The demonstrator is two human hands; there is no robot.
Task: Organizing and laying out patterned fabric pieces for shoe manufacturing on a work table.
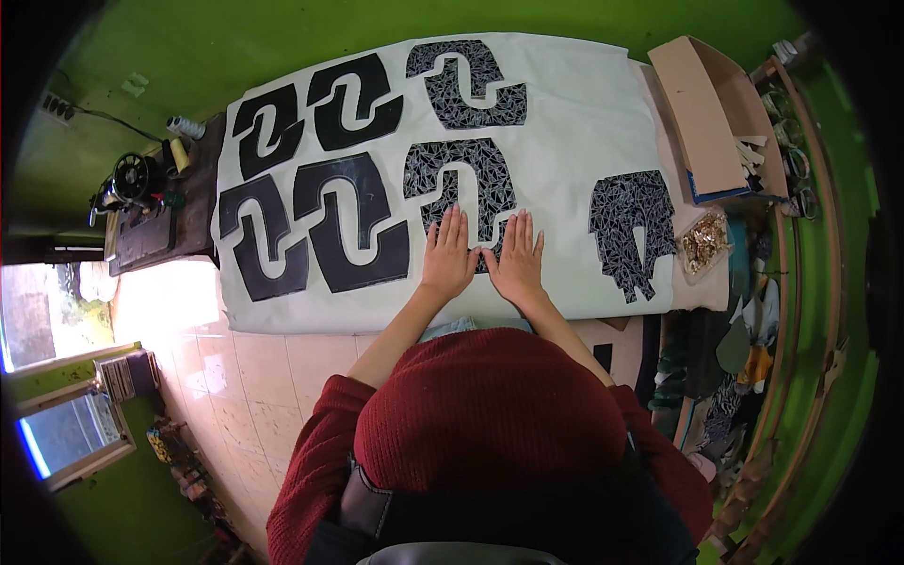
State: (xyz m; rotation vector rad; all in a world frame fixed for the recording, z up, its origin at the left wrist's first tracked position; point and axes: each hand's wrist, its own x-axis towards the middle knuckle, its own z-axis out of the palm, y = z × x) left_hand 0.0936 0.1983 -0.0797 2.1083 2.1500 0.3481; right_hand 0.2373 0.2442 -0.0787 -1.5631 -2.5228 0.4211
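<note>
My left hand [447, 256] lies flat, fingers stretched out, on the near part of a black-and-white patterned curved cut piece [457, 153]. Beside it, my right hand [515, 259] is also flat with fingers extended, its thumb close to the left thumb. Both palms cover much of the piece's lower portion, so its full outline is hidden. Beyond the hands, another pair of patterned pieces [476, 115] interlocks on the white sheet [556, 113]. Several plain black hooked pieces [363, 273] lie to the left in similar pairs.
Patterned pieces [633, 221] lie together at the right, near a clear bag of gold-coloured bits [704, 247]. An open cardboard box [702, 122] stands at the back right. A sewing machine [132, 179] and thread cones [185, 127] are on the dark table at left.
</note>
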